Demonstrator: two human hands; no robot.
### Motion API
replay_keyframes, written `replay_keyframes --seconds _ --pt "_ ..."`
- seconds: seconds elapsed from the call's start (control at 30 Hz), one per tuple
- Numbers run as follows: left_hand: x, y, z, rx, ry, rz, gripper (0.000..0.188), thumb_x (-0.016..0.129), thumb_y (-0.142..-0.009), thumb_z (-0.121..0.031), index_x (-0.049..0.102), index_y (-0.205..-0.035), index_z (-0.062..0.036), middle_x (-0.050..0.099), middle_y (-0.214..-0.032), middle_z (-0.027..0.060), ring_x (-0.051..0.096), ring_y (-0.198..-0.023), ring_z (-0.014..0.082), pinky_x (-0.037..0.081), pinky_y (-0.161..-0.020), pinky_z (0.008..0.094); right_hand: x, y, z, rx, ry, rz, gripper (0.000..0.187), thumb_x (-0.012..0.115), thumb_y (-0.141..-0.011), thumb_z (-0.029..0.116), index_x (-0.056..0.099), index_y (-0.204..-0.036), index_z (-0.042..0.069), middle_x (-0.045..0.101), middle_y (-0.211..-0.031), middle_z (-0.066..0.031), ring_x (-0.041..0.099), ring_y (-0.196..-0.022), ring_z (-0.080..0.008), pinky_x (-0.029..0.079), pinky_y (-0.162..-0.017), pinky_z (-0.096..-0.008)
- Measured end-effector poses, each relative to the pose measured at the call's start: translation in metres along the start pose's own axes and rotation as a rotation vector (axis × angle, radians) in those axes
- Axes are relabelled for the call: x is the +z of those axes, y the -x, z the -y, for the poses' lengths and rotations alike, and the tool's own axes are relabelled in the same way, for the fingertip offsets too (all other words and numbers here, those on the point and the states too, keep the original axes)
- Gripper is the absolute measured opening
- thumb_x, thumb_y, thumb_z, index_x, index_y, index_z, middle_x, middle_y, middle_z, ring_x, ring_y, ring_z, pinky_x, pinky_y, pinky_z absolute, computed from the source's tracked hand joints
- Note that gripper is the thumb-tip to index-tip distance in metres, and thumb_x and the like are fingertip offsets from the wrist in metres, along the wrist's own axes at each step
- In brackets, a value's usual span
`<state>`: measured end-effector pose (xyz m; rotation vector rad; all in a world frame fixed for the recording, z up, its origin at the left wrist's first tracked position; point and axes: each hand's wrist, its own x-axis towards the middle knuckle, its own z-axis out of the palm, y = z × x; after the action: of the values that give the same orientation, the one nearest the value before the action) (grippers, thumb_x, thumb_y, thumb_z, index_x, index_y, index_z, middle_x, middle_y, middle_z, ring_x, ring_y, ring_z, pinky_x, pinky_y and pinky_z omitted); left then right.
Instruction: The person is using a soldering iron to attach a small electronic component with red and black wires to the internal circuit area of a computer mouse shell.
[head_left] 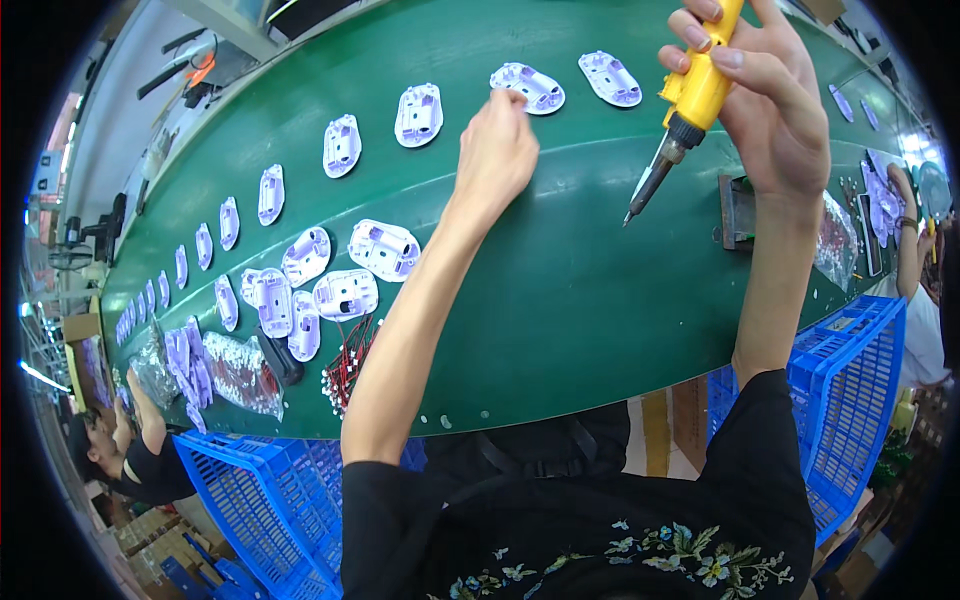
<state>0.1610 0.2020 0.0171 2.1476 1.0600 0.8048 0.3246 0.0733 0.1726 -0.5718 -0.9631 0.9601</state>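
My right hand [775,105] is wrapped round the yellow handle of a soldering iron [697,92], raised at the upper right. Its metal tip points down and left, above the green table and apart from any part. My left hand [498,145] reaches to the far middle, fingers closed at the near left edge of a pale lilac plastic shell [535,88] that lies with its hollow inner side up. The fingertips cover part of that edge, and any small piece between them is hidden. Another such shell [610,80] lies to its right.
More shells [418,115] form a curving row leftward along the green table [590,300]. Left of my left forearm lie loose shells [385,250] and red-black wires [348,368]. A dark metal stand [737,212] is by my right forearm. Blue crates [845,390] flank me; co-workers sit at both sides.
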Motion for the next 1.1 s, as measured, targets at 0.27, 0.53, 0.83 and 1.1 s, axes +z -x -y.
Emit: replay_keyframes --seconds 0.27,0.53,0.83,1.1 --pt "0.038 -0.039 -0.019 0.04 -0.322 0.012 0.032 0.07 -0.092 -0.031 0.072 -0.093 0.0009 0.074 -0.088 0.0235 0.071 -0.088 0.0445 0.056 -0.078 0.0509 -0.015 0.001 0.01 -0.016 -0.03 0.039 0.1 0.065 -0.074 -0.012 0.017 -0.158 0.012 0.046 -0.107 -0.0087 0.056 -0.093 -0.0201 0.052 -0.083 -0.0395" --pt "-0.058 0.054 -0.01 0.379 -0.191 0.283 0.019 0.071 -0.092 -0.013 0.073 -0.107 -0.0032 0.068 -0.083 0.0146 0.065 -0.078 0.0339 0.051 -0.073 0.0436 -0.011 0.003 0.009 0.007 -0.026 0.018 0.089 0.064 -0.075 -0.011 0.022 -0.152 0.006 0.046 -0.108 -0.0095 0.055 -0.093 -0.0204 0.053 -0.085 -0.0392" --pt "-0.14 0.19 -0.002 0.199 -0.384 0.406 0.034 0.073 -0.089 -0.007 0.067 -0.123 -0.0082 0.05 -0.075 0.0087 0.056 -0.074 0.0254 0.047 -0.067 0.0393 0.021 0.019 -0.064 0.276 -0.163 0.211 0.101 0.067 -0.077 -0.017 0.014 -0.158 0.011 0.047 -0.11 -0.0095 0.059 -0.099 -0.0223 0.056 -0.087 -0.0404" --pt "-0.113 0.255 -0.009 -0.56 0.292 0.032 0.013 0.06 -0.102 -0.002 0.061 -0.113 0.0026 0.07 -0.078 0.0051 0.06 -0.065 0.0065 0.051 -0.062 0.0225 0.056 0.039 -0.141 0.503 -0.215 0.23 0.105 0.06 -0.085 -0.019 0.002 -0.163 0.019 0.047 -0.113 -0.0075 0.06 -0.101 -0.0216 0.057 -0.09 -0.0412"
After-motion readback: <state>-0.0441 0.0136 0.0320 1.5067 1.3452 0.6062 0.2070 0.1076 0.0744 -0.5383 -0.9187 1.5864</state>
